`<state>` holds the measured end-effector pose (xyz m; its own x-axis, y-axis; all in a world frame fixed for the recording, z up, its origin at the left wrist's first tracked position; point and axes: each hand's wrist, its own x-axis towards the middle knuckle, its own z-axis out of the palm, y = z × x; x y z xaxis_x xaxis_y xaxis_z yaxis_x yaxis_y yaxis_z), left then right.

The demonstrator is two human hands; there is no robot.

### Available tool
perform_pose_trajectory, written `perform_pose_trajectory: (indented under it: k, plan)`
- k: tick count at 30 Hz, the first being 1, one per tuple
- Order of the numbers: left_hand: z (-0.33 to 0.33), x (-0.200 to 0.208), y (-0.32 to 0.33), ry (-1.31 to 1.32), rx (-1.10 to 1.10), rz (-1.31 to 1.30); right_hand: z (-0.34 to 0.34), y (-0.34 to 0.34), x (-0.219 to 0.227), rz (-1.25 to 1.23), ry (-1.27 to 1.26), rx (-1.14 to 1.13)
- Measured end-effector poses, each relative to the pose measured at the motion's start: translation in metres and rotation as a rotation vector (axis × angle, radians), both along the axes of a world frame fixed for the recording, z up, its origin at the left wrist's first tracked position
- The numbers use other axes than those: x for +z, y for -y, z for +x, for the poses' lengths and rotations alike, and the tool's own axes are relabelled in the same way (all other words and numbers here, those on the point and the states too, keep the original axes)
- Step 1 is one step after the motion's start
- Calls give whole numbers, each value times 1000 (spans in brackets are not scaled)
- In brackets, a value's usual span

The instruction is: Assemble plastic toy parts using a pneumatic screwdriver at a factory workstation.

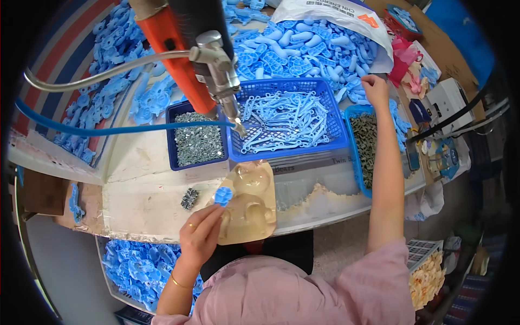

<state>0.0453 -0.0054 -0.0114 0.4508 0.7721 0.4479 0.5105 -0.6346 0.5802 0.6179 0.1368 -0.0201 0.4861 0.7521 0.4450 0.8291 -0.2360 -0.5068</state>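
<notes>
My left hand [199,234] pinches a small blue plastic piece [223,196] between thumb and fingers. It is beside a yellowish moulded holder [259,219] with rounded hollows, at the near edge of the table. My right hand [375,89] reaches far right, its fingers drawn together at the edge of a heap of blue plastic parts [311,46]; whether anything is between them is hidden. Below that wrist stands a light-blue tray [355,157] of small dark pieces. Over the middle hangs an orange and black power screwdriver [181,59], its metal tip above a basket.
A blue basket [287,153] holds thin blue link-shaped parts; left of it a dark-blue basket [172,154] holds small metal screws. A small dark metal cluster [189,199] lies near the holder. A blue air hose [108,131] crosses the left side. Blue parts fill a bin [143,271] below.
</notes>
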Motion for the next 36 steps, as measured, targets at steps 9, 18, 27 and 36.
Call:
perform_pose_trajectory:
  k: [9, 18, 27, 36]
  plan:
    - [-7, 2, 14, -128, -14, 118, 29, -55, -61, -589, 520, -23]
    - [-31, -9, 22, -225, -93, 226, -90, 14, 32, -293, -320, 500]
    - [-45, -15, 31, -208, -135, 194, -313, 156, 55, -302, -184, 1017]
    - [-14, -1, 29, 35, -153, 248, -323, 178, 46, -352, -757, 843]
